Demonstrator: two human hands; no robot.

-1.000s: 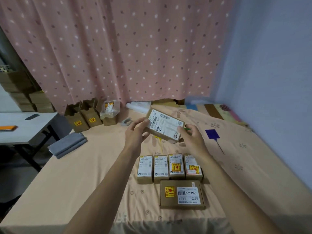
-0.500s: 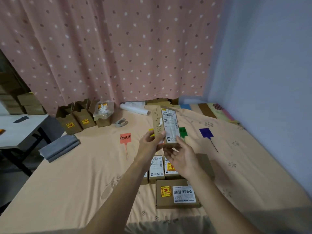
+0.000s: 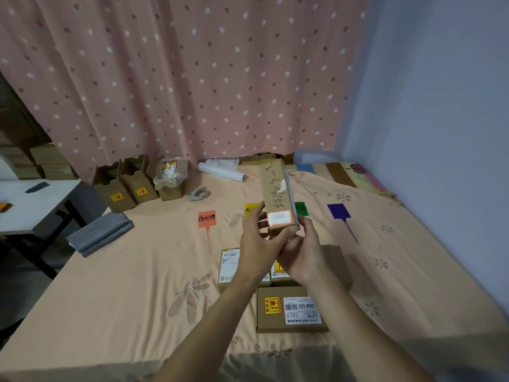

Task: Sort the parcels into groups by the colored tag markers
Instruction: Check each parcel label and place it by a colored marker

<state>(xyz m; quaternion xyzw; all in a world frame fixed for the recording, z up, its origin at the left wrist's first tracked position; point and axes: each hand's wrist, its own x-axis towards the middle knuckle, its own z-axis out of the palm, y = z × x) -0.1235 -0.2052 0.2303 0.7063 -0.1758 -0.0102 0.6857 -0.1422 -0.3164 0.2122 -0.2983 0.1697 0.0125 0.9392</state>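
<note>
While I look down from my head camera, I hold one parcel (image 3: 278,197) up on its end above the bed (image 3: 124,285). My left hand (image 3: 257,245) pinches its low left corner, and my right hand (image 3: 301,253) cups it from below, so both hands are closed on it. A small label with a red edge (image 3: 279,218) faces me near the bottom, under some handwriting.

On the sheet lie four tags: a red tag (image 3: 206,219), a yellow tag (image 3: 251,210), a green tag (image 3: 301,208) and a purple tag (image 3: 338,211). The yellow and green ones are partly hidden behind the box. More parcels (image 3: 292,312) wait flat, close to me.

I think this box is stiff cardboard and light. It should not bend or slip. Holding it by the long edges seems best, so the label stays in sight. I guess it goes by the red tag.
</note>
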